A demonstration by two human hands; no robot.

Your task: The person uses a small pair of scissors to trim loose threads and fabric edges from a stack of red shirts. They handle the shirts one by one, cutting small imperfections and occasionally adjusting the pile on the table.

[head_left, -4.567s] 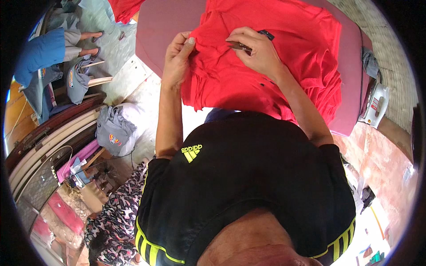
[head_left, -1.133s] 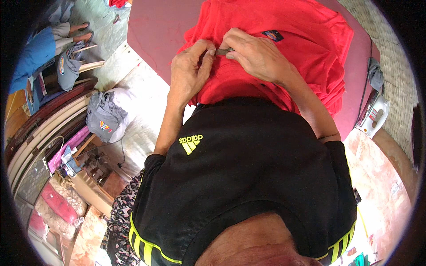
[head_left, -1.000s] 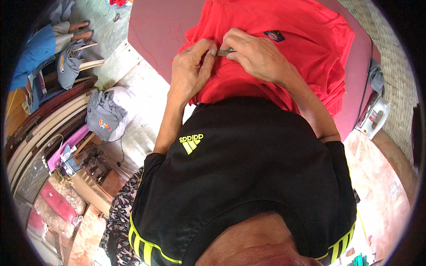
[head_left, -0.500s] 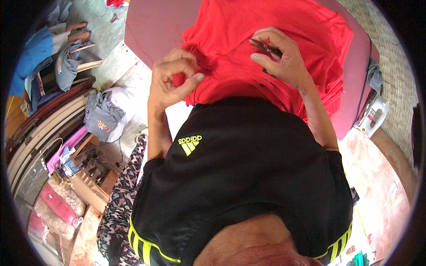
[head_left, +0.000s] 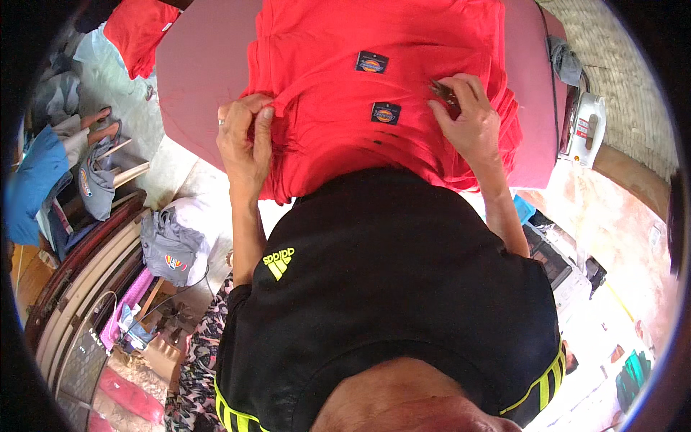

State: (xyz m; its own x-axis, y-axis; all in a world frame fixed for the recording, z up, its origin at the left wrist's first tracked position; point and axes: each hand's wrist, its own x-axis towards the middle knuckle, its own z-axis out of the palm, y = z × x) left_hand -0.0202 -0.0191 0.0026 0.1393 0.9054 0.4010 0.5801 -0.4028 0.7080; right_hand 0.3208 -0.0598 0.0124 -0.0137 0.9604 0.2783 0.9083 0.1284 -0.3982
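Note:
A stack of red garments (head_left: 345,93) lies on a pink padded board (head_left: 194,79) in front of me, with two small dark sewn-on labels (head_left: 385,113) showing. My left hand (head_left: 245,137) pinches the left edge of a red garment between thumb and fingers. My right hand (head_left: 468,119) rests on the right side of the red cloth and grips a small dark tool (head_left: 440,90), maybe snips, with its tip on the fabric. My black shirt fills the lower middle of the picture.
A white iron (head_left: 581,129) stands at the board's right edge. Another red garment (head_left: 140,29) lies at the far left. Grey caps (head_left: 169,248) and clutter sit on shelves at the left. Another person's sandalled feet (head_left: 101,126) are at the left.
Both hands worked close together at a fold a second ago. Now they are apart: the left holds the garment's left edge, the right has moved to the right side with the tool. Two labels now show.

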